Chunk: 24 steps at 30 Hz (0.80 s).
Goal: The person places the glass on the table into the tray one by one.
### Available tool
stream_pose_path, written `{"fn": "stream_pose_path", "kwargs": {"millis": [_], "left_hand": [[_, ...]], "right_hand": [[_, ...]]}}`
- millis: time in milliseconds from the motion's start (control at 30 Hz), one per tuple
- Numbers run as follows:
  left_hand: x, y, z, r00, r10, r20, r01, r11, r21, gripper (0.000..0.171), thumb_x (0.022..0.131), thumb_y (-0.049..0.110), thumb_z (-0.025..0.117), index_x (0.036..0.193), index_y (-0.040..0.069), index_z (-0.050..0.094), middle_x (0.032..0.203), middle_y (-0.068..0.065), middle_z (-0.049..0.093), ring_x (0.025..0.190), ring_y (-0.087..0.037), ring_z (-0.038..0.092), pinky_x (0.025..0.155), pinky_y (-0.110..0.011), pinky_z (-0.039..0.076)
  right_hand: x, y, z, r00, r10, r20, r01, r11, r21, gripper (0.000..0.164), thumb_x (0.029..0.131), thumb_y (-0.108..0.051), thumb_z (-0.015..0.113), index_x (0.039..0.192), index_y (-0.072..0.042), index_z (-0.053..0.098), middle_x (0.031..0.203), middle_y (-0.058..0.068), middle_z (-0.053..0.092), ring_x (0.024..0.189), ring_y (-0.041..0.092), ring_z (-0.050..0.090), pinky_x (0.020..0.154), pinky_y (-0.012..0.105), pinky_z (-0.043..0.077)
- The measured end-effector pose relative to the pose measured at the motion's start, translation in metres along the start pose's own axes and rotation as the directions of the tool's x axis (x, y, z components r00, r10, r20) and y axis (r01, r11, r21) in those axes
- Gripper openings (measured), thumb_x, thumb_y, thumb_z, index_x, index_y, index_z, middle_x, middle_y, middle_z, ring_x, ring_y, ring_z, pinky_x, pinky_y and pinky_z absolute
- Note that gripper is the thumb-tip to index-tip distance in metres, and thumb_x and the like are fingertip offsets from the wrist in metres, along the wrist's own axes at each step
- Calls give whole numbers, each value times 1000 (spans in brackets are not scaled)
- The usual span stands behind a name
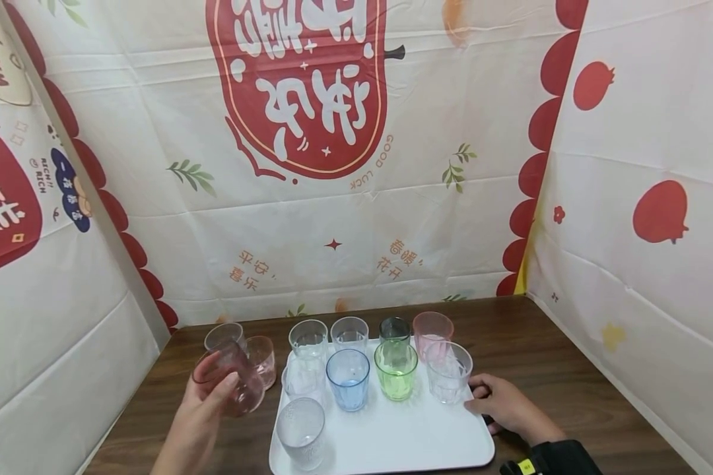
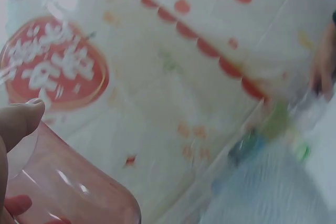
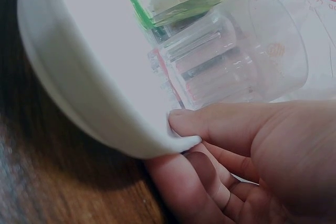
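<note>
My left hand (image 1: 197, 412) holds a pink-tinted drinking glass (image 1: 245, 381) tilted, left of the white tray (image 1: 404, 439); in the left wrist view the glass (image 2: 79, 184) shows thumb and fingers around it. At the tray's right side, my right hand (image 1: 513, 408) grips the rim, thumb above and fingers beneath, as the right wrist view also shows. On the tray stand a blue glass (image 1: 348, 382), a green glass (image 1: 395, 376), and several clear ones, among them a frosted-looking glass (image 1: 301, 435) at front left and a faceted glass (image 1: 449, 376) near my right hand.
Toward the back of the tray are a dark grey glass (image 1: 395, 330) and a pink glass (image 1: 432, 330). Left of the tray, a clear glass (image 1: 223, 333) and another pink glass (image 1: 263, 363) stand on the wooden table (image 1: 576, 396). Printed cloth walls (image 1: 333, 218) enclose it.
</note>
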State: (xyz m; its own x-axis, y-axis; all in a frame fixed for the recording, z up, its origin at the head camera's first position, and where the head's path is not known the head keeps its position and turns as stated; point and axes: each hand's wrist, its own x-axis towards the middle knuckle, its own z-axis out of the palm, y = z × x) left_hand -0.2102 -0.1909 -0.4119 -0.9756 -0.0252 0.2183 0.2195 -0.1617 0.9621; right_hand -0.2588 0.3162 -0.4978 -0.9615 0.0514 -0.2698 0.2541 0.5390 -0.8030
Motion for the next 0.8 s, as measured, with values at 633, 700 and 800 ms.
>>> {"fn": "stream_pose_path", "kwargs": {"millis": [633, 700, 800], "left_hand": [[-16, -7, 121, 929, -42, 368, 50, 999, -13, 72, 91, 8, 72, 149, 1, 30, 134, -16, 50, 120, -23, 53, 98, -30, 46], [-19, -15, 131, 906, -51, 421, 59, 998, -7, 75, 90, 9, 73, 149, -1, 28, 135, -18, 48, 120, -24, 52, 97, -30, 48], [-23, -28, 143, 875, -64, 480, 72, 997, 2, 79, 89, 10, 75, 149, -5, 25, 134, -18, 48, 120, -23, 51, 96, -27, 48]], "right_hand": [[0, -1, 0, 1000, 6, 5, -6, 1000, 17, 62, 86, -20, 81, 137, 2, 53, 109, 14, 57, 87, 24, 59, 63, 40, 57], [0, -1, 0, 1000, 8, 3, -8, 1000, 18, 61, 86, -19, 80, 137, 2, 54, 108, 14, 57, 87, 24, 59, 62, 40, 57], [-1, -1, 0, 1000, 11, 3, -11, 1000, 19, 60, 86, -19, 80, 136, 2, 54, 108, 14, 57, 86, 24, 59, 62, 40, 57]]}}
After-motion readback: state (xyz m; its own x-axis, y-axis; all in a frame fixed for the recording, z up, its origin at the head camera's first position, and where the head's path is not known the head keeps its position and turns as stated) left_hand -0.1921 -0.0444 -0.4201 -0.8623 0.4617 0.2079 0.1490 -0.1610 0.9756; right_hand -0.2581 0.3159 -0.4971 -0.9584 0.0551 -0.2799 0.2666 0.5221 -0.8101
